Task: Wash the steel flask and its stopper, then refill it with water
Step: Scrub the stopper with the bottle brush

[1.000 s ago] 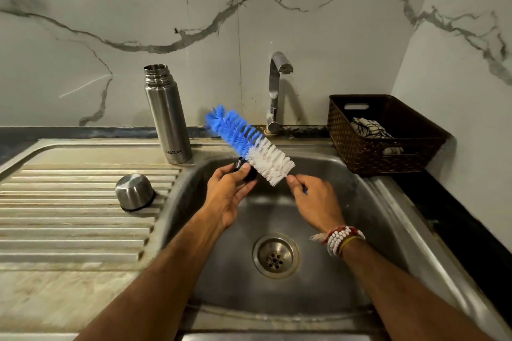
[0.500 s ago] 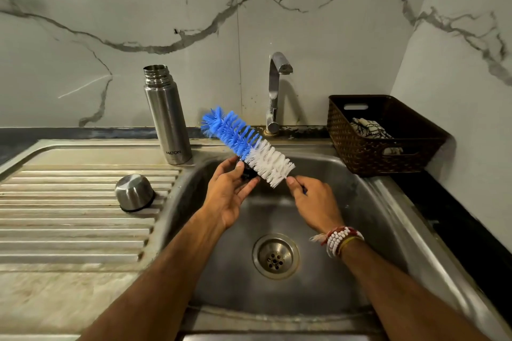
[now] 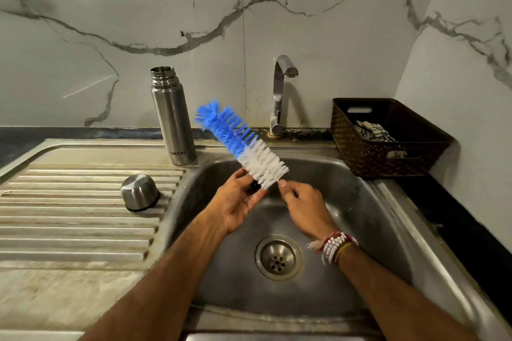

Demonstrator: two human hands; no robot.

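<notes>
Broadly, the scene is set over a steel sink (image 3: 346, 216), with a ribbed drainboard (image 3: 69, 219) joined to its left side. The flask (image 3: 173, 122) is seen standing upright and uncapped at the back edge, where the drainboard meets the basin and just left of the tap (image 3: 279, 97). It is touched by neither hand. Its polished steel wall is judged stiff and hard to damage, though slippery once wet or soapy. It is probably light while empty and will be noticeably heavier when refilled. A full wrap round the mid-body, below the threaded neck, is judged the safest hold, with the narrow neck left free for the brush.

A bottle brush (image 3: 241, 144), blue at the tip and white lower down, is held slanted above the basin. Its bristles are judged soft and springy. Its handle is hidden inside the right hand (image 3: 307, 207), whose thumb and forefinger are pressed together in a pinch just below the white bristles.

A domed steel cap (image 3: 140, 192) is left mouth-down on the drainboard, well apart from both hands.

Smallest, a dark piece, taken to be the stopper (image 3: 255, 185), is pinched between the curled fingers and thumb of the left hand (image 3: 235, 207) and held against the white bristles. Little of it is shown. It is judged light, rigid and easily dropped when soapy, so a fingertip hold on its rim over the basin is advised.
</notes>
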